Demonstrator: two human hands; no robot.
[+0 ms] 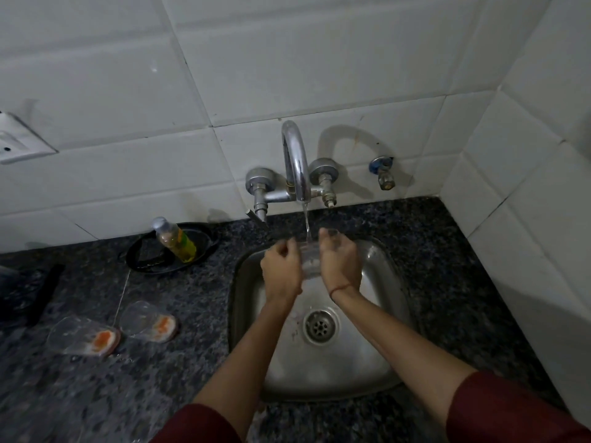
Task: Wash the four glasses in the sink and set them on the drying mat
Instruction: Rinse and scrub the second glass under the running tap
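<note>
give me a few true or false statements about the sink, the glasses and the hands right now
1. Water is running from the tap. True.
2. Both hands hold a clear glass under the stream. True: the left hand and the right hand are on either side of it.
3. Two glasses stand upright inside the sink. False: the two other glasses that show are on the dark counter, left of the sink, upside down.
4. The soap bottle lies flat on the counter. False: it stands tilted on a black tray.
5. The sink drain is plugged with a cloth. False: the strainer is uncovered.
</note>
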